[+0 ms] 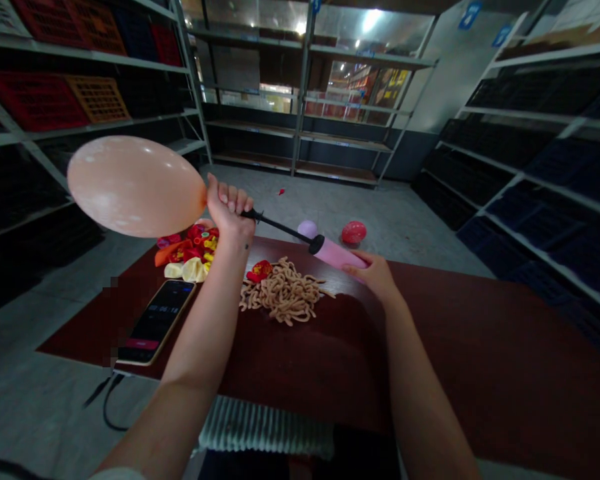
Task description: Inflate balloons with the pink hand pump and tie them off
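Observation:
A peach balloon [135, 187], blown up, hangs to the upper left above the dark red table [480, 347]. My left hand [230, 207] is closed around the balloon's neck and the black nozzle of a pink hand pump [333, 252]. The pump slants down to the right over the table's far edge, where my right hand [373, 270] grips its pink barrel. Below the pump lies a heap of tan rubber bands [283, 293].
A pile of flat coloured balloons [190, 253] lies at the table's far left, a phone [155, 320] with a lit screen near the left edge. A red balloon [354, 232] and a pink balloon [307, 229] rest on the floor. Shelving racks [300, 100] line the aisles.

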`<state>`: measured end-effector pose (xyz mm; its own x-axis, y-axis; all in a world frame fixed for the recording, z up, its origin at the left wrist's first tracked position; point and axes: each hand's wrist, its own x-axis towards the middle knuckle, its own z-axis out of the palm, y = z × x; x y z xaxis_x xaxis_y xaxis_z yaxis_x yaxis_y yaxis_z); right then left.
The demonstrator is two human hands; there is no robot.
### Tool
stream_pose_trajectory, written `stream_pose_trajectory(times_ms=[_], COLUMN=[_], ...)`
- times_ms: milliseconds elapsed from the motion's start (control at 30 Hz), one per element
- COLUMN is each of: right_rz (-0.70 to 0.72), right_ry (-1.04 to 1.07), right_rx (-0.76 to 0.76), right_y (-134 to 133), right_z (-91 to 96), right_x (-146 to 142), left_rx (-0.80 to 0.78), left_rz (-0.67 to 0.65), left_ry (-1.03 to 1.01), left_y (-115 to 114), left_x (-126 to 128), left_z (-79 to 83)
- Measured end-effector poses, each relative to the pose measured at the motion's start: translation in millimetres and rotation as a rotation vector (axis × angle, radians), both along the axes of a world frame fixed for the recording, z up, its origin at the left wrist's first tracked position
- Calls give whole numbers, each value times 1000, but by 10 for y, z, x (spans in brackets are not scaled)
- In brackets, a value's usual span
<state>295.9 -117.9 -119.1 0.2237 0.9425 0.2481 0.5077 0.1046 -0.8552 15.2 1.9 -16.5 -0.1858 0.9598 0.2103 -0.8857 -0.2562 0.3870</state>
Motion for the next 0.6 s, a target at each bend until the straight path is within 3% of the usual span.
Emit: stream_pose_trajectory(times_ms=[200, 367, 433, 600], right_rz=[-336, -707, -706, -549], right_ry=[342, 842, 915, 980], right_rx=[167, 220, 179, 16], right_y=[75, 176, 209, 247], right_z=[-201, -254, -295, -437], right_x=[-14, -136, -237, -558], left_rx=[-43, 0, 6, -27], left_rz=[30, 38, 44, 11], left_ry=[8, 47, 72, 151], left_y=[-100, -197, -239, -315], left_x=[210, 442, 567, 848], left_z=[5, -48, -93, -270])
